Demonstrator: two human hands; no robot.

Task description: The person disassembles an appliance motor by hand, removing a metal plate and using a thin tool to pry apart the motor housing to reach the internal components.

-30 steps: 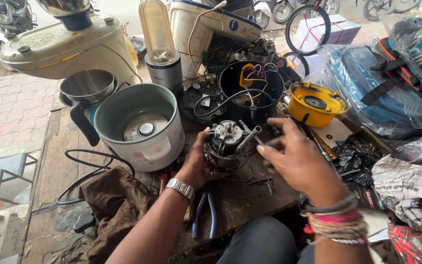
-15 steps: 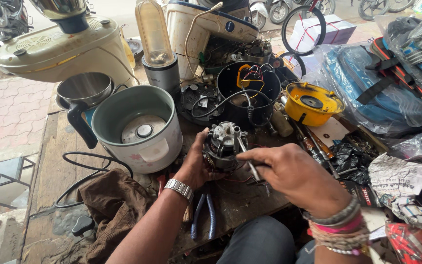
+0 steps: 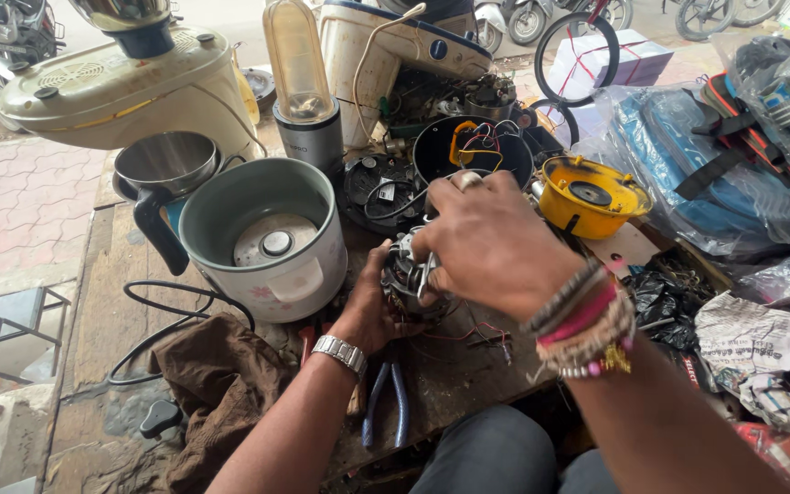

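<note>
A small electric motor (image 3: 404, 279) with a metal frame and copper windings stands on the worn wooden bench (image 3: 107, 316). My left hand (image 3: 369, 316), with a metal watch on the wrist, grips the motor from its left and underside. My right hand (image 3: 491, 242), with several bracelets on the wrist, is closed in a fist right over the motor's top and hides most of it. It holds a thin screwdriver, whose pale handle end (image 3: 468, 180) shows above the knuckles. Thin red wires trail from the motor over the bench.
A pale green cooker pot (image 3: 230, 206) stands left of the motor, with a steel jug (image 3: 166, 165) and a blender jar (image 3: 294, 73) behind it. A black bowl with wires (image 3: 473, 151) and a yellow housing (image 3: 587, 197) are behind. Blue-handled pliers (image 3: 386, 402) and a brown cloth (image 3: 221, 384) lie nearer to me.
My right hand has moved from the right of the motor up and over its top, turning the tool upright. My left hand has kept its grip on the motor.
</note>
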